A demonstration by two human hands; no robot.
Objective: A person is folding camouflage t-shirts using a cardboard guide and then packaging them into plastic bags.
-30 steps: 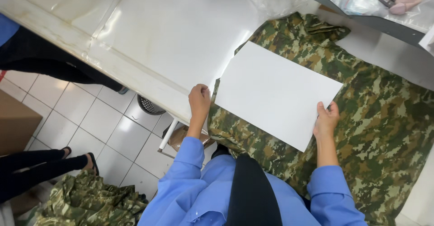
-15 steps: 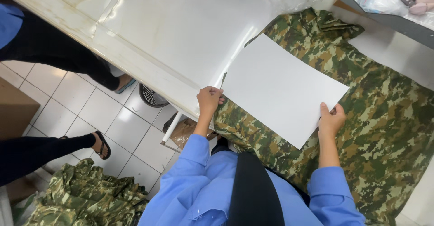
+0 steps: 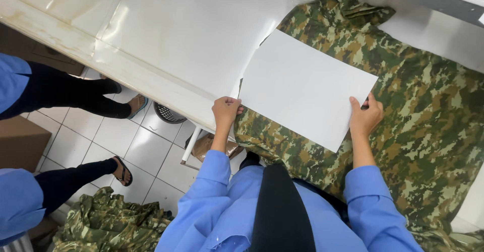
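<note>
A white rectangular board (image 3: pixel 307 88) lies flat on a camouflage garment (image 3: pixel 423 126) spread over a white table (image 3: pixel 186 30). My left hand (image 3: pixel 226 110) pinches the board's near left corner at the garment's edge. My right hand (image 3: pixel 366 117) grips the board's near right corner, thumb on top. Both arms wear light blue sleeves. The garment's collar (image 3: pixel 360 9) points to the far side of the table.
A person in blue with dark trousers and sandals (image 3: pixel 75 98) stands left of the table on the white tiled floor. A heap of camouflage cloth (image 3: pixel 108 224) lies on the floor. A brown cardboard box (image 3: pixel 20 143) sits at far left. A grey shelf edge (image 3: pixel 428 2) runs top right.
The view has shifted slightly and the board sits a little further up the garment; both hands keep hold of its near corners. The person at left has stepped.
</note>
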